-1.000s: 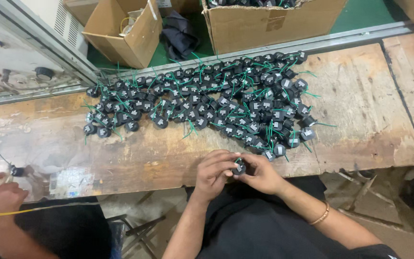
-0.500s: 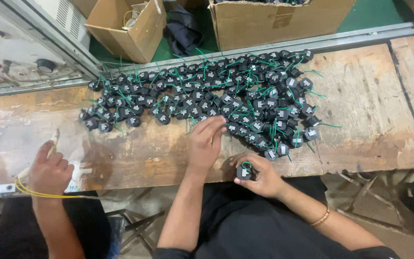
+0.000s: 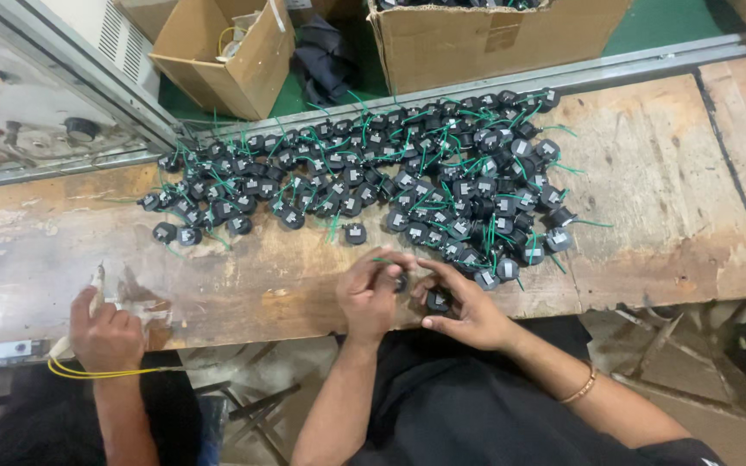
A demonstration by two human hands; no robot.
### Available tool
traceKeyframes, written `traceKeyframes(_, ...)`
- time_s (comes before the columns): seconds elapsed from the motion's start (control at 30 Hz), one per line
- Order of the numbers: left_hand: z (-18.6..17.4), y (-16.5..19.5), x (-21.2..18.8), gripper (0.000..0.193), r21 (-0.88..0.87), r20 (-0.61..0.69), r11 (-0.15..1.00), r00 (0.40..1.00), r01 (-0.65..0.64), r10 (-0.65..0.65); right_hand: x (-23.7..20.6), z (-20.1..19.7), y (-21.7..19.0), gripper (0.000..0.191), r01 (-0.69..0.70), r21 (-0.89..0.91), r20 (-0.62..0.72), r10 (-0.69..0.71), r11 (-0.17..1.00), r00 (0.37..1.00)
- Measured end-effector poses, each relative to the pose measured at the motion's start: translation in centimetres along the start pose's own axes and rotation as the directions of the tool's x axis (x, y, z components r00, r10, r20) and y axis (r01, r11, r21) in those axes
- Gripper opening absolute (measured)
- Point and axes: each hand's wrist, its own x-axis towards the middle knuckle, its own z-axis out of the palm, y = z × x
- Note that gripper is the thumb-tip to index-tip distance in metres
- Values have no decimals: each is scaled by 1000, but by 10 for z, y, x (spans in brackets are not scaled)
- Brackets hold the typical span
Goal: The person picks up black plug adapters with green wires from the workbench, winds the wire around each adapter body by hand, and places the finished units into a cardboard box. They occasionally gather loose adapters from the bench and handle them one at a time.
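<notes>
Left hand (image 3: 371, 289): fingers curled and pinched on a small black round component with a green wire (image 3: 399, 279), held just above the front edge of the bench. Right hand (image 3: 466, 304): half closed, thumb and fingertips gripping a second small black round component (image 3: 436, 302). The two hands sit close together, almost touching.

Surface: a long worn wooden workbench (image 3: 675, 198), scuffed and stained. Beyond it, a green floor with a large open cardboard box (image 3: 494, 34) and a smaller open cardboard box (image 3: 226, 56); a grey control panel (image 3: 19, 95) stands at far left.

A wide heap of matching black components with green leads (image 3: 373, 185) lies just beyond both hands, its nearest pieces beside the right hand's fingers.

A co-worker's hand (image 3: 105, 332) at lower left rests on pale scraps, with a yellow wire (image 3: 97, 374) at the wrist.
</notes>
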Motion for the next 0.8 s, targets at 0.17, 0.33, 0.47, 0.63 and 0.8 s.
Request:
traceKeyframes(0.17, 9, 1, -6, 20, 426, 306, 787, 889, -447, 340, -3, -5, 6, 55, -207, 26, -49, 208, 978, 977)
traceKeyframes(0.33, -5, 14, -10, 22, 357, 478, 806, 834, -472, 277, -10, -5, 14, 50, -173, 79, -34, 176, 982, 984)
traceKeyframes(0.47, -19, 15, -14, 21, 353, 546, 783, 792, -513, 273, -11, -6, 12, 51, -193, 24, 7, 193, 981, 981)
traceKeyframes(0.63, -15, -4, -21, 32, 297, 390, 945, 921, -139, 13, -10, -7, 2, 56, 44, -515, 80, -3, 856, 997)
traceKeyframes(0.8, 5, -22, -19, 25, -10, 199, 975, 956, 224, -217, -2, -2, -6, 55, 217, -499, 5, -248, 839, 969)
